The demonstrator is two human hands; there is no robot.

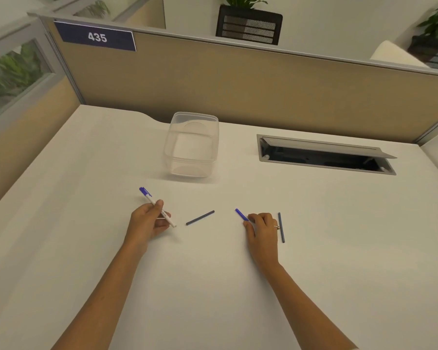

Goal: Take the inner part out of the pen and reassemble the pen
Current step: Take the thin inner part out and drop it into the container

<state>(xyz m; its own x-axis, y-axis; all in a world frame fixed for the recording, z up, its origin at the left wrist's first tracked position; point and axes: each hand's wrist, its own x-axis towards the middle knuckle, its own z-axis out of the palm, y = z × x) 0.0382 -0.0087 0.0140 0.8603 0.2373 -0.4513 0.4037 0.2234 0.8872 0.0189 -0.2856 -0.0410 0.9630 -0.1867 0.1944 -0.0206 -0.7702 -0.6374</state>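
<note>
The left hand (pixel 147 221) pinches the light, stiff pen (pixel 157 207) mid-barrel above the desk (pixel 86 248), a sound hold, while the right hand (pixel 262 227) grips a small blue piece (pixel 241 214).

A white pen barrel (pixel 157 207) with blue cap slants at centre-left. A dark inner rod (pixel 200 218) lies mid-frame; a blue end piece (pixel 241 214) and second rod (pixel 281 227) lie centre-right.

Pen (pixel 157 207) mid-barrel hidden by left hand fingers (pixel 159 203), blue piece (pixel 241 214) end under right hand (pixel 262 229), forearms cropped at btm edge
</note>
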